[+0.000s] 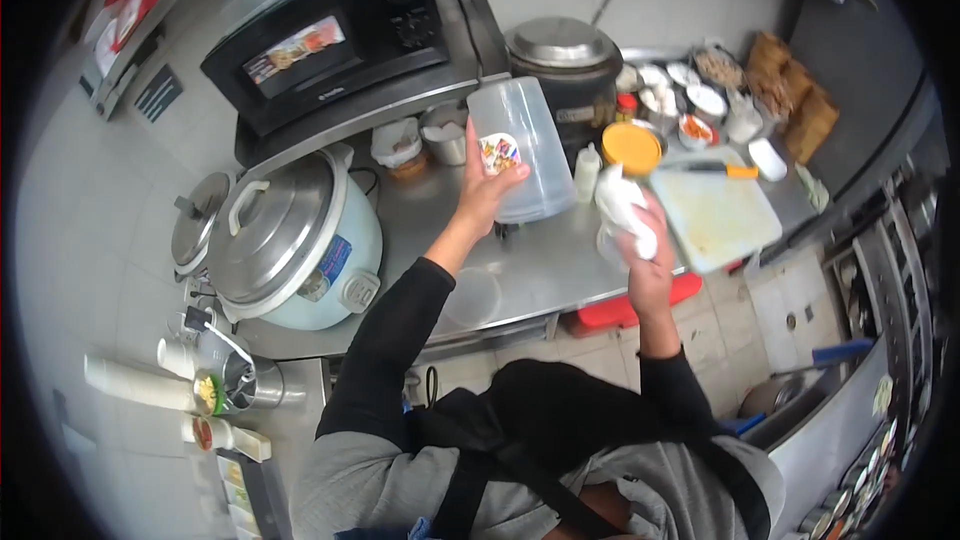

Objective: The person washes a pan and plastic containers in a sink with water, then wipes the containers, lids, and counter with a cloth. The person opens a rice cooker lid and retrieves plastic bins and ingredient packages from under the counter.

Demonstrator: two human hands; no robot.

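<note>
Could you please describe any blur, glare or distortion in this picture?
Head view: fisheye warping, with black corners; the right hand and the white cloth it holds are blurred; the left hand and clear container look sharper; pale reflections show on the steel worktop.

The rice cooker (275,245) stands left on the counter (425,210), the microwave (330,35) on a shelf (425,98) behind it. The pot (568,80) sits far middle, bowls (706,103) to its right. A knife (738,171) lies on the cutting board (722,222) at right. The left hand's (485,190) container (548,165) is left of the right hand's (655,245) cloth (624,202).
</note>
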